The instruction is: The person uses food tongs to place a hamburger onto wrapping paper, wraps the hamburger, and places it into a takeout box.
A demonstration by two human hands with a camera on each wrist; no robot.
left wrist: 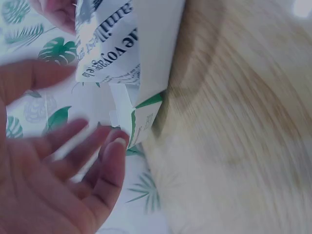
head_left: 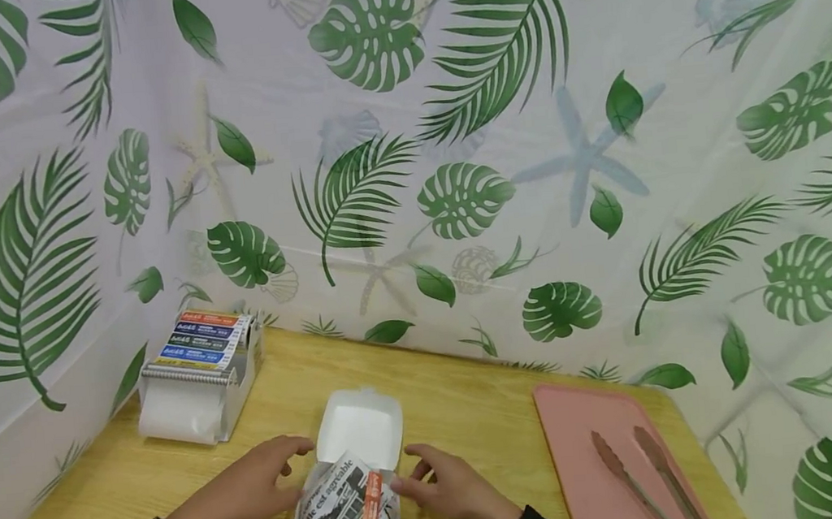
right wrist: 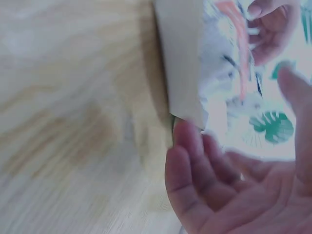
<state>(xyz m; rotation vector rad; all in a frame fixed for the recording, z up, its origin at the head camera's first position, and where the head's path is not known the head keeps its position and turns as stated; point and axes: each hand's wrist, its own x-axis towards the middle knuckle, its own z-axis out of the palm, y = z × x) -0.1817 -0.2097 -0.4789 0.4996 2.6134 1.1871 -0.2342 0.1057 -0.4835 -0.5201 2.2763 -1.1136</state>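
A white clamshell takeout box stands with its lid raised, at the bottom middle of the head view. Inside lies a package wrapped in newspaper-print paper, with an orange label strip along it. My left hand is beside the box's left side, fingers loosely bent and holding nothing; in the left wrist view the hand is near the box's hinge end. On the other side is my right hand, relaxed. Its fingertips are close to the box wall; contact is unclear.
A dispenser with several coloured label strips and a white roll stands at the back left. On the right, metal tongs lie on a pink tray. A leaf-print curtain hangs behind the wooden table.
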